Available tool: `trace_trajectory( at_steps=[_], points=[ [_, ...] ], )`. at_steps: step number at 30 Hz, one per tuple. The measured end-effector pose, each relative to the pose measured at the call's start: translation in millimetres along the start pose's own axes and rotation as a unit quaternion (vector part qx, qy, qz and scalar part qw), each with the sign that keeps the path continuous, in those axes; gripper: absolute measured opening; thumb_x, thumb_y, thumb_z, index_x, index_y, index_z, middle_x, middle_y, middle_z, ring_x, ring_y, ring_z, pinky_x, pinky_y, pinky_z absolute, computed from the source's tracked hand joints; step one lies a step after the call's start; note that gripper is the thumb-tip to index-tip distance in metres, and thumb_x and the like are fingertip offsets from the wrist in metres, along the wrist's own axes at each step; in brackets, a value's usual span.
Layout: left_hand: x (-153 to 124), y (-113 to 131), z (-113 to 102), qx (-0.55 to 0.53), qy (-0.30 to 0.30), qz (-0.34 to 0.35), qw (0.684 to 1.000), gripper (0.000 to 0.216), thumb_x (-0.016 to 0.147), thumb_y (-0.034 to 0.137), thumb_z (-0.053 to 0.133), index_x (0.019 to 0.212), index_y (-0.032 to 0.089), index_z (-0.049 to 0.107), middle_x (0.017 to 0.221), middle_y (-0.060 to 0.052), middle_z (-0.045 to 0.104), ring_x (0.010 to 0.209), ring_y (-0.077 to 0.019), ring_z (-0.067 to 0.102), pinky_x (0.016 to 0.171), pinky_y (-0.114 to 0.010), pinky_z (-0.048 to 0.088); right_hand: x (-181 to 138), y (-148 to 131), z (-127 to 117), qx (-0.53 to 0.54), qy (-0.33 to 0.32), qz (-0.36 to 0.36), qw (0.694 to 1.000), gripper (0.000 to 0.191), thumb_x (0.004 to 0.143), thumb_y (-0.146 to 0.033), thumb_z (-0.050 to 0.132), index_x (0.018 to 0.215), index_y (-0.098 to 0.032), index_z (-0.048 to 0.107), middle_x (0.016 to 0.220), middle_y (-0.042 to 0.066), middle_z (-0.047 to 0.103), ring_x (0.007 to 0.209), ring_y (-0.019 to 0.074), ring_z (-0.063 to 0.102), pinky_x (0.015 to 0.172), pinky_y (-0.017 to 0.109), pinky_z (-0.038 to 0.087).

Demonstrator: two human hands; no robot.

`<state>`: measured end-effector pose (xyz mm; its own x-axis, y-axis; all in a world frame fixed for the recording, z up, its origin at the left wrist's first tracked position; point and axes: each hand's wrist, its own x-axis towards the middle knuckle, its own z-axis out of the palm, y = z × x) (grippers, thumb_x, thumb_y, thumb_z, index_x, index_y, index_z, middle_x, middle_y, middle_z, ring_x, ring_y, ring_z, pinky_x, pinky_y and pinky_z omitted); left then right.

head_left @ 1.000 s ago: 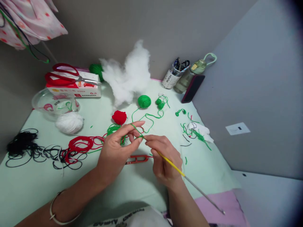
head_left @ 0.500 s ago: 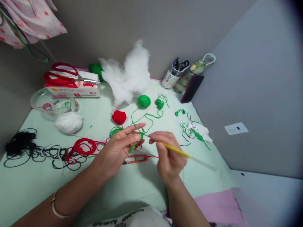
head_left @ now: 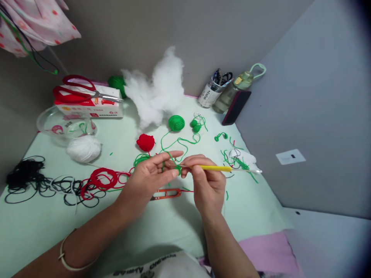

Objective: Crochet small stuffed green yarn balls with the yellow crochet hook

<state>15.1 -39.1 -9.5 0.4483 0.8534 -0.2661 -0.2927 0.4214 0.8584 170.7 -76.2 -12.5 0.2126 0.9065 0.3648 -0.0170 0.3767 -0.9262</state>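
My right hand (head_left: 207,181) is closed round a crochet hook (head_left: 216,168) with a yellow grip, its thin metal shaft pointing left. The hook's tip reaches a small green crochet piece (head_left: 178,168) between my two hands. My left hand (head_left: 153,172) has its thumb and fingers on that piece, with green yarn running over the fingers. From there the strand winds across the table to a green yarn ball (head_left: 176,123). Just below my hands lies a pair of orange thread snips (head_left: 166,194). A red yarn ball (head_left: 145,142) sits behind my left hand.
White stuffing (head_left: 158,90) is heaped at the back. Red-handled scissors (head_left: 95,94) rest on a box (head_left: 89,110) at back left, near white yarn (head_left: 84,149) and tangled black yarn (head_left: 26,173). A pen cup (head_left: 209,95), bottle (head_left: 227,96) and phone (head_left: 237,108) stand at back right.
The crochet hook has swung from slanting down to the right to nearly level. My left thumb has shifted down and right, and the green piece sits closer to my right fingers.
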Motion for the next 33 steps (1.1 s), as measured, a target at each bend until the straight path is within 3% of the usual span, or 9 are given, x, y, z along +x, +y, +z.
trace_trajectory(
  at_steps=[7,11,13,16,21,28,33],
  points=[
    [0,-3,7,-0.022,0.041,0.009,0.999,0.041,0.081,0.029,0.081,0.122,0.024,0.075,0.089,-0.001,0.07,0.093,-0.0173,0.064,0.092,-0.03,0.048,-6,3,6,-0.175,-0.004,-0.1,0.979,0.023,0.097,-0.014,0.058,0.106,-0.026,0.075,0.099,0.006,0.074,0.085,0.0184,0.071,0.069,0.034,0.06],
    [3,-5,7,-0.12,0.015,-0.056,0.991,0.033,0.081,0.028,0.08,0.114,0.023,0.078,0.096,-0.003,0.073,0.09,-0.0163,0.065,0.084,-0.027,0.051,-7,3,1,-0.275,-0.037,-0.174,0.945,0.03,0.095,-0.01,0.061,0.113,-0.029,0.075,0.109,0.008,0.073,0.098,0.0208,0.07,0.079,0.037,0.06],
    [5,-4,5,-0.145,0.01,-0.071,0.987,0.027,0.081,0.027,0.08,0.106,0.021,0.08,0.102,-0.004,0.073,0.085,-0.0146,0.065,0.083,-0.026,0.051,-3,2,-2,-0.216,-0.014,-0.135,0.967,0.026,0.096,-0.011,0.059,0.108,-0.027,0.076,0.1,0.006,0.073,0.087,0.0182,0.069,0.073,0.035,0.058],
    [5,-1,2,-0.108,0.028,-0.048,0.993,0.03,0.081,0.026,0.081,0.111,0.023,0.08,0.097,-0.002,0.072,0.084,-0.013,0.063,0.083,-0.025,0.049,3,0,-4,-0.079,0.018,-0.056,0.995,0.019,0.098,-0.018,0.058,0.099,-0.024,0.076,0.087,0.004,0.07,0.07,0.0144,0.063,0.061,0.031,0.055],
    [1,3,4,-0.037,0.029,-0.003,0.999,0.038,0.08,0.027,0.082,0.118,0.025,0.077,0.086,0.001,0.068,0.087,-0.0144,0.061,0.086,-0.027,0.045,3,1,0,-0.082,-0.01,-0.035,0.996,0.015,0.096,-0.022,0.062,0.098,-0.025,0.077,0.095,0.006,0.075,0.085,0.0193,0.067,0.069,0.035,0.057],
    [1,3,2,-0.096,-0.016,-0.069,0.993,0.045,0.085,0.028,0.075,0.13,0.023,0.07,0.088,-0.002,0.07,0.091,-0.0182,0.064,0.091,-0.032,0.044,2,5,-2,-0.009,0.007,0.009,1.0,0.015,0.097,-0.028,0.062,0.097,-0.023,0.077,0.09,0.005,0.07,0.072,0.0154,0.064,0.065,0.033,0.056],
    [2,4,-3,-0.148,-0.036,-0.103,0.983,0.036,0.083,0.024,0.075,0.119,0.022,0.076,0.099,-0.005,0.071,0.093,-0.0189,0.065,0.095,-0.034,0.045,6,6,-7,0.059,0.031,0.07,0.995,0.016,0.095,-0.033,0.064,0.091,-0.021,0.075,0.085,0.003,0.068,0.067,0.013,0.063,0.061,0.029,0.055]
  ],
)
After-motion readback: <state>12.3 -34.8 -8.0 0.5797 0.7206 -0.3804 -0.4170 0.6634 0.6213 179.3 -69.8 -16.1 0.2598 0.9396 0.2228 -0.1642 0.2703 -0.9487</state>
